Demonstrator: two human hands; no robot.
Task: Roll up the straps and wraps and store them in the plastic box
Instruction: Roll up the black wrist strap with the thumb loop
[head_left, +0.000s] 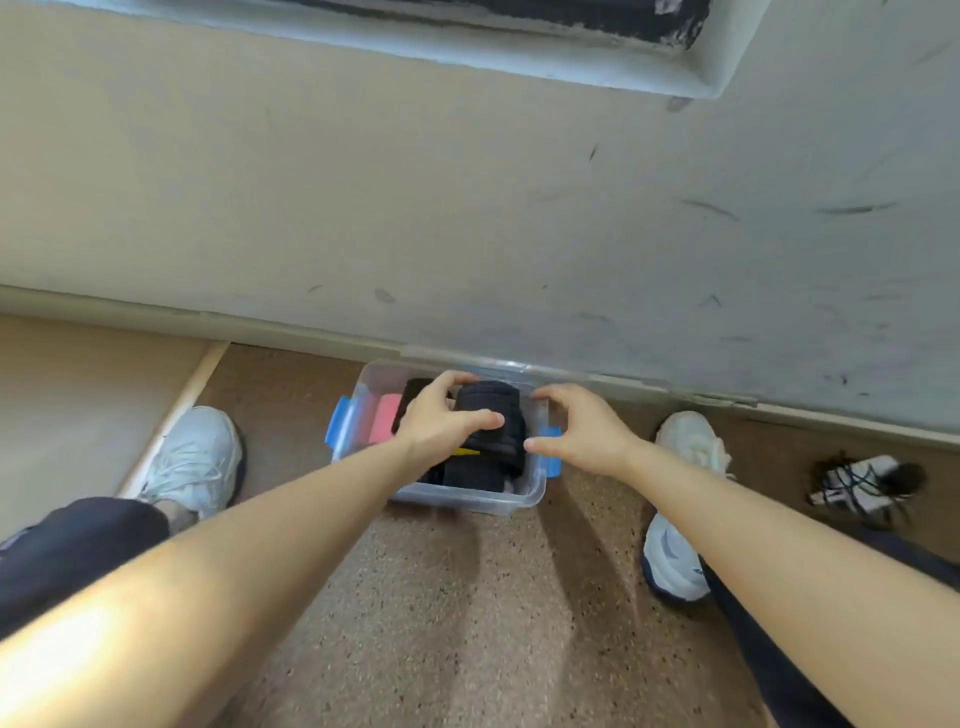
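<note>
A white sneaker (192, 462) stands at the left on the speckled floor, and just right of it the clear plastic box (467, 501) sits against the skirting, its left blue latch (340, 421) swung outward. Inside, a pink roll (384, 415) lies at the left end. Beside it the left hand (441, 423) grips a black rolled wrap (491, 400), fingers curled over the top and thumb across its face, holding it above other dark rolls (470, 475) already packed in the right half. This looks like the seating step: the roll should be pressed straight down into the gap with the loose end trapped underneath or against a neighbour, so it cannot spring open once released. The right hand (584, 431) is open, fingers curved around nothing, at the box's right wall near the other blue latch (553, 460). Whether it touches the rim I cannot tell, but bracing there would stop the light box sliding. Further right, past the other sneaker (688, 439), a black-and-white tangle (862, 483) lies on the floor, possibly another strap left to roll.
</note>
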